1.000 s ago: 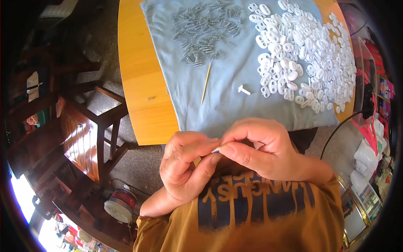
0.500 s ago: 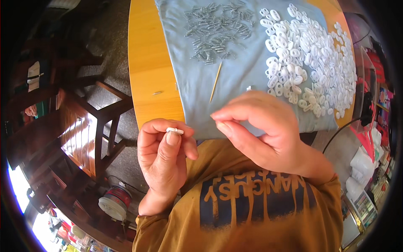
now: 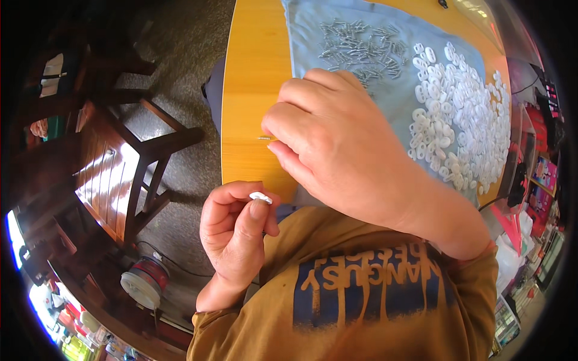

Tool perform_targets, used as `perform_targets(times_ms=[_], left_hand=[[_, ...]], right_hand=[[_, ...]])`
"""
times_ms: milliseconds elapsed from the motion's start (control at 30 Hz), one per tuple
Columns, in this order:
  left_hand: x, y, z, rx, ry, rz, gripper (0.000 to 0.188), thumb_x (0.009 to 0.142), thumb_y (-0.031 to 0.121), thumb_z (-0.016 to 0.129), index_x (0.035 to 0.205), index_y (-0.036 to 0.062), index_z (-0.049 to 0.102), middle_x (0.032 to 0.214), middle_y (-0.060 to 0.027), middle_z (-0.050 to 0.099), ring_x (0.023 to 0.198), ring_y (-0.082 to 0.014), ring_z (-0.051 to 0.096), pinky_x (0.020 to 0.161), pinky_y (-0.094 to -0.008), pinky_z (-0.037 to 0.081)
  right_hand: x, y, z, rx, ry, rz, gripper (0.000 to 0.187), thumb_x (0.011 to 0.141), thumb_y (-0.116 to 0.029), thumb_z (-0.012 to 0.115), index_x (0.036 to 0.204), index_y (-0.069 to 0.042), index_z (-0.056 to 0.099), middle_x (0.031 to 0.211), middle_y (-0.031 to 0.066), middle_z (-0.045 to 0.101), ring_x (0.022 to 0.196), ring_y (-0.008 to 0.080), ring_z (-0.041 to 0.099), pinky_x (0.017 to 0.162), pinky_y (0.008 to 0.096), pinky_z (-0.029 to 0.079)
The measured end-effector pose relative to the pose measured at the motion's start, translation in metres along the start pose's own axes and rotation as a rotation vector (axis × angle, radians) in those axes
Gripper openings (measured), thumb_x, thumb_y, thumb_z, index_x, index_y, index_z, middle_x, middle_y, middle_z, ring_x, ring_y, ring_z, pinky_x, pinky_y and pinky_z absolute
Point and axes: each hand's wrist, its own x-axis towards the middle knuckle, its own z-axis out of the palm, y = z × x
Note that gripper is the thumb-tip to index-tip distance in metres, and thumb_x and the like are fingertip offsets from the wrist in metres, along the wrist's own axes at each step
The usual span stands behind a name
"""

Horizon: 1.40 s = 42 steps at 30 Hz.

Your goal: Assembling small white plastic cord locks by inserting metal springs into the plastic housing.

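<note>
My left hand (image 3: 238, 231) is raised in front of my chest, below the table edge. It pinches a small white plastic piece (image 3: 261, 197) between thumb and forefinger. My right hand (image 3: 337, 141) reaches over the near edge of the orange wooden table (image 3: 250, 90) with its fingers curled together. A short thin metal pin (image 3: 264, 138) sticks out from its fingertips. Beyond it, on a grey-blue cloth (image 3: 307, 24), lie a heap of small metal pins (image 3: 361, 48) and a larger heap of white plastic pieces (image 3: 466, 120).
A dark wooden chair (image 3: 129, 174) stands to the left on the grey floor. Below it on the floor sits a round spool (image 3: 144, 283) with a cable. Cluttered shelves and a black device (image 3: 518, 180) border the table's right side.
My right hand has moved up from my chest onto the table and closed on a metal pin. My left hand still holds the white piece and has dropped slightly lower.
</note>
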Motion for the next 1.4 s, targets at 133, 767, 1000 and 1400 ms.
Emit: perform_targets(times_ms=[133, 767, 1000, 1400], left_hand=[[0.0, -0.002, -0.004, 0.017, -0.007, -0.029, 0.017, 0.09, 0.002, 0.056, 0.107, -0.0015, 0.052, 0.091, -0.0131, 0.065, 0.06, -0.0091, 0.053, 0.057, -0.02, 0.045], [0.003, -0.004, -0.006, -0.085, -0.01, -0.014, 0.016, 0.091, 0.003, 0.055, 0.106, -0.0014, 0.053, 0.088, -0.0131, 0.065, 0.057, -0.0094, 0.052, 0.054, -0.0197, 0.044], [0.001, 0.0, 0.002, -0.079, -0.039, 0.007, 0.018, 0.091, 0.003, 0.054, 0.108, -0.002, 0.053, 0.09, -0.015, 0.065, 0.058, -0.0095, 0.052, 0.055, -0.0196, 0.044], [-0.012, -0.011, 0.029, -0.006, -0.229, -0.131, 0.018, 0.092, 0.003, 0.055, 0.109, -0.0011, 0.053, 0.093, -0.0106, 0.065, 0.064, -0.0073, 0.054, 0.061, -0.02, 0.047]], right_hand=[[0.007, -0.003, 0.006, -0.063, -0.022, -0.046, 0.005, 0.066, -0.014, 0.061, 0.066, -0.009, 0.061, 0.071, 0.0035, 0.057, 0.078, 0.0195, 0.053, 0.071, 0.0337, 0.038], [0.011, -0.005, 0.013, -0.165, -0.028, -0.128, 0.008, 0.064, -0.018, 0.064, 0.064, -0.011, 0.06, 0.064, 0.0013, 0.06, 0.068, 0.0174, 0.059, 0.066, 0.0325, 0.04], [-0.021, -0.01, -0.015, 0.441, 0.041, 0.094, 0.02, 0.069, 0.009, 0.067, 0.082, -0.003, 0.058, 0.076, 0.0065, 0.061, 0.068, 0.0203, 0.061, 0.06, 0.0287, 0.047], [-0.085, -0.012, -0.032, 0.935, 0.009, 0.452, 0.014, 0.078, 0.009, 0.063, 0.087, 0.0, 0.056, 0.086, 0.0086, 0.063, 0.081, 0.0133, 0.061, 0.073, 0.0252, 0.048]])
